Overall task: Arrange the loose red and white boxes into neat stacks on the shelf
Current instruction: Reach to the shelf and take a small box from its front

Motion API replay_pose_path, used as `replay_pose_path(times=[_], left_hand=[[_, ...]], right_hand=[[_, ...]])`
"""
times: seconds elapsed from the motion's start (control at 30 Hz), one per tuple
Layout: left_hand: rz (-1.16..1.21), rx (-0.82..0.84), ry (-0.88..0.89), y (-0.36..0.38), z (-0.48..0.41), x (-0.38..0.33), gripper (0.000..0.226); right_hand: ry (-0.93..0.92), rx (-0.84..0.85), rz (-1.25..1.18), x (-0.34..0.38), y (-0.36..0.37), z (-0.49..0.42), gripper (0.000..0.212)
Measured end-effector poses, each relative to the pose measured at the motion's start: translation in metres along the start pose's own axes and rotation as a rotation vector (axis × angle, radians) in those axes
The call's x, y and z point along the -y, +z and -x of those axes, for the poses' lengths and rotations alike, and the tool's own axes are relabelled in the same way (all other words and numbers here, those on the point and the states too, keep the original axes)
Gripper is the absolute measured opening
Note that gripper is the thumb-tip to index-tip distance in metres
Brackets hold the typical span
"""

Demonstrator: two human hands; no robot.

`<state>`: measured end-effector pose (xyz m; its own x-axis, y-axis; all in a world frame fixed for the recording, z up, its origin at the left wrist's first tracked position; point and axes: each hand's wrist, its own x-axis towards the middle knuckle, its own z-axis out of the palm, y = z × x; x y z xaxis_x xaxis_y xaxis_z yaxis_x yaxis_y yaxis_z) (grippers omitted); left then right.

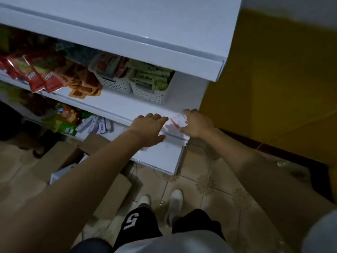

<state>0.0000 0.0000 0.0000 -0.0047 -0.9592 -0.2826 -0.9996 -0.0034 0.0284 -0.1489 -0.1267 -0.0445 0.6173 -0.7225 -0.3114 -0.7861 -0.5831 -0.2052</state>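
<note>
One flat red-and-white cardboard box (177,121) is seen at the right end of the white metal shelf (127,108), close to the front lip. It appears gripped at its right side by the right hand (197,123), fingers curled. The left hand (148,128) is laid flat beside it, fingers straight. No stack is visible; most work is judged left. Bare shelf lies leftward; white perforated plastic baskets (145,88) stand behind.

A small shop: white display shelves (127,110) of packaged snacks (39,75), stock cartons (60,157) below.
</note>
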Motion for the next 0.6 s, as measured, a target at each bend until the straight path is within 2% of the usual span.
replay_pose_path(times=[0.13, 0.3, 0.47, 0.6], left_hand=[[0.031, 0.01, 0.003, 0.007, -0.013, 0.015, 0.066], [0.085, 0.065, 0.046, 0.013, -0.026, 0.039, 0.066], [0.085, 0.153, 0.152, 0.021, -0.033, 0.058, 0.064], [0.036, 0.178, 0.311, 0.019, -0.046, 0.055, 0.064]], right_hand=[[0.035, -0.02, 0.022, 0.007, 0.013, -0.02, 0.072], [0.08, -0.023, 0.036, 0.021, 0.036, -0.031, 0.051], [0.17, -0.048, -0.03, 0.032, 0.043, -0.023, 0.065], [0.306, -0.071, -0.113, 0.039, 0.052, 0.003, 0.069]])
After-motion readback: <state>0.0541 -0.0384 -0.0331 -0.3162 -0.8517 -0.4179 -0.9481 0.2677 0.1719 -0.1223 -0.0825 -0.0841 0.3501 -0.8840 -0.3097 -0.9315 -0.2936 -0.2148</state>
